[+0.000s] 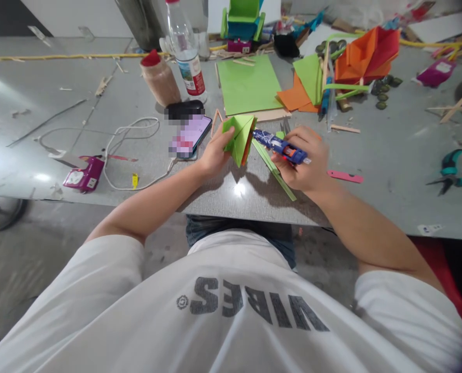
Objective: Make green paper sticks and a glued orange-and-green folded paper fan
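Pinched in my left hand (218, 150) is a piece of folded paper (238, 137), green outside with orange showing along its right edge. My right hand (308, 158) is wrapped round a blue glue gun (279, 145). The gun's nozzle points left and meets or nearly meets the paper's right edge; whether they touch I cannot tell. Both hands are above the table near its front edge. Beneath my right hand lie narrow green paper strips (277, 173). Scissors tips (284, 124) show just behind that hand, the rest hidden.
A phone (192, 135) with a white cable lies left of my hands. Behind it stand a plastic bottle (190, 67) and a red-capped jar (158, 77). Green sheets (248, 85) and an orange paper model (366, 57) are farther back. Pliers (450, 173) lie far right.
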A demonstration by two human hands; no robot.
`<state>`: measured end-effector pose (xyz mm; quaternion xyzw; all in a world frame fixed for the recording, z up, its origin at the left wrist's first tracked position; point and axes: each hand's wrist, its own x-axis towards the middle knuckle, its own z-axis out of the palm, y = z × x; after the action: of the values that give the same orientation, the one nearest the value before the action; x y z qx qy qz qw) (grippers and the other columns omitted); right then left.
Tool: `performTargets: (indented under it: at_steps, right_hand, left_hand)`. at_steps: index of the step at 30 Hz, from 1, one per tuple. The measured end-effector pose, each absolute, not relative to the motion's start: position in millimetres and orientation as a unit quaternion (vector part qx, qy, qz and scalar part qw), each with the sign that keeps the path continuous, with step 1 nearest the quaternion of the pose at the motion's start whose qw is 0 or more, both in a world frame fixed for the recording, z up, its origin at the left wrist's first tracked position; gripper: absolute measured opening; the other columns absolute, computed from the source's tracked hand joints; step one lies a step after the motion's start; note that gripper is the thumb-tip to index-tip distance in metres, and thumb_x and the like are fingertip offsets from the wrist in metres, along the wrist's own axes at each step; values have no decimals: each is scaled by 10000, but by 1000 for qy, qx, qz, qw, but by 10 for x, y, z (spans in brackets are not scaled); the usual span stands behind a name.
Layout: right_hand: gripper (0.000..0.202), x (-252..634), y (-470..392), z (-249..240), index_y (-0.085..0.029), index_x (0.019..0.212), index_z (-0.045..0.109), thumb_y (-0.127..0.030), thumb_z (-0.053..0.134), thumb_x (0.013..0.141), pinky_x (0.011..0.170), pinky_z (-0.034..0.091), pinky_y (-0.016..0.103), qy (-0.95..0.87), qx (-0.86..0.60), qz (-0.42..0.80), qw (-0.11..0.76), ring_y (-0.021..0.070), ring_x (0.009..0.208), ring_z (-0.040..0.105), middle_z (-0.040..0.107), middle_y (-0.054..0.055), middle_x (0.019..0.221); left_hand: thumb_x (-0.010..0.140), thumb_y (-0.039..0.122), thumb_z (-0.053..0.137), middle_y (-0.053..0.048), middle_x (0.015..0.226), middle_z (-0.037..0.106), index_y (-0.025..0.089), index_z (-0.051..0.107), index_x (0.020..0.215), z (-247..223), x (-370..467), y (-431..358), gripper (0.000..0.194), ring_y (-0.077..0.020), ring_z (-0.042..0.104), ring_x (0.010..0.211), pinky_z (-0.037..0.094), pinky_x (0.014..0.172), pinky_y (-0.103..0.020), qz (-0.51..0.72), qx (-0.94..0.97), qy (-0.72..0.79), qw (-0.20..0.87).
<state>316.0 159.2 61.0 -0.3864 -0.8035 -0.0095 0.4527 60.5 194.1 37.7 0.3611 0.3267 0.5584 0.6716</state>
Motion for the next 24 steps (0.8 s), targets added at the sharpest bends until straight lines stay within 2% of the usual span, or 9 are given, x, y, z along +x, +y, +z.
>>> performTargets:
  at_steps: [7, 11, 17, 24]
  right_hand:
    - [729, 3193, 1547, 603, -255, 877, 619, -936, 458, 1081, 714, 379, 427, -810, -434, -40, 393, 259, 827, 656, 742, 131, 1030]
    - [779, 3198, 1546, 573, -255, 900, 669, -987, 440, 1037, 695, 336, 410, -811, -449, -60, 371, 241, 775, 603, 724, 109, 1020]
    - [766, 3162, 1501, 609, -248, 888, 638, -979, 454, 1028, 708, 321, 425, -816, -461, -68, 343, 238, 776, 593, 755, 123, 1029]
    - [761, 3155, 1483, 658, -252, 871, 636, -975, 458, 1027, 678, 317, 421, -823, -452, -86, 332, 211, 709, 545, 774, 106, 1002]
  left_hand:
    - [1219, 560, 537, -75, 1568, 799, 318, 660, 1637, 398, 619, 1984, 499, -368, 597, 1723, 494, 1421, -539, 571, 339, 339, 666]
    - [1216, 556, 550, -79, 1527, 833, 302, 700, 1607, 423, 621, 1970, 490, -343, 602, 1724, 499, 1420, -494, 573, 331, 342, 668]
    - [1222, 534, 557, -75, 1509, 861, 306, 674, 1663, 482, 616, 1936, 510, -316, 675, 1660, 527, 1403, -484, 576, 301, 342, 679]
    - [1205, 609, 555, -63, 1422, 900, 315, 673, 1680, 474, 578, 1931, 571, -299, 757, 1560, 584, 1329, -448, 554, 300, 367, 684]
